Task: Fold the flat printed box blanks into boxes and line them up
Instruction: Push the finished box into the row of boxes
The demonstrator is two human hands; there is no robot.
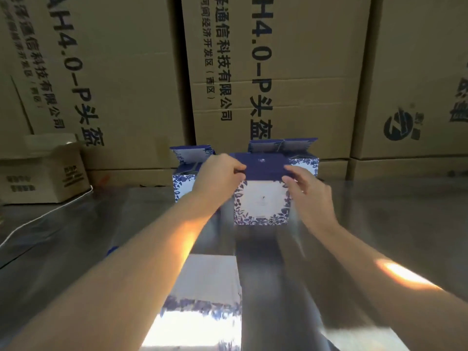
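Tall brown shipping cartons (291, 79) printed with black Chinese characters stand side by side as a wall along the far edge of a shiny metal table (385, 224). A small open carton (43, 178) sits on the table at the far left, and a white cable (48, 215) runs from beside it toward the near left edge. The blue-and-white box (262, 203) stands upright at the middle of the table, its floral front facing the camera. The left hand (219, 173) curls its fingers round the left end of the box's dark blue lid flap (264, 167), and the right hand (307, 191) pinches the right end of the same flap between thumb and fingers. Close behind stand two more folded boxes: a left rear box (181, 184), partly hidden by the left wrist, with its top flaps open, and a right rear box (306, 165) with its flaps standing up, right against the cartons. Between the forearms at the near edge lies a stack of flat box blanks (205, 282), blurred and partly sunlit. Bare tabletop stretches to the right of the boxes and between the held box and the blanks; the rear is shut in by the carton wall.
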